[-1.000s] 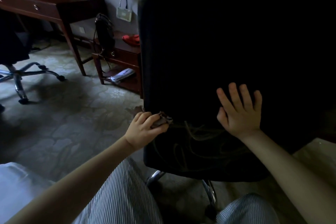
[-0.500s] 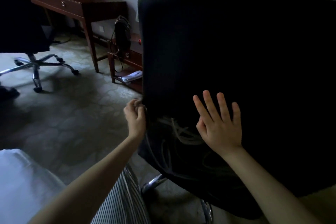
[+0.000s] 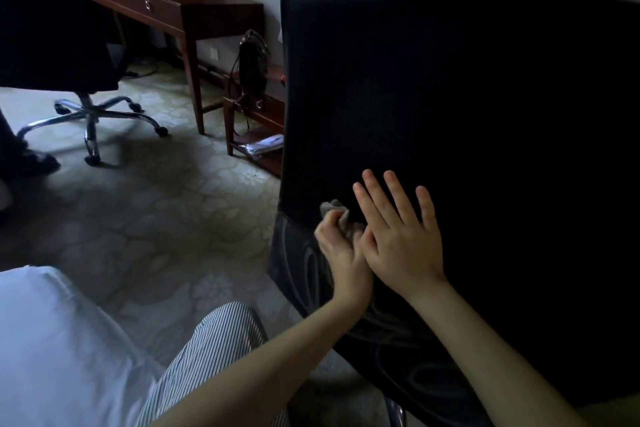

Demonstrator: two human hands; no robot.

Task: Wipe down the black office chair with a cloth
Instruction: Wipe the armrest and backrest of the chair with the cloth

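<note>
Left hand [image 3: 341, 246], grip closed on a bunched grey cloth [image 3: 335, 215], presses it to the black office chair's backrest [image 3: 450, 107] near its left edge. Right hand [image 3: 398, 232] flat, fingers spread, touching alongside. Unwiped backrest extends up and rightward.

2 office chairs: the black office chair [image 3: 467, 114] up close, a 2nd chair [image 3: 59, 45] far left w/ chrome base. 2 hands: left [image 3: 341, 246], right [image 3: 401, 236]. 1 cloth [image 3: 337, 213]. 1 wooden surface [image 3: 180, 7] w/ 1 drawer, 1 low side table [image 3: 256, 107], 1 black bag [image 3: 252, 69] on it.
</note>
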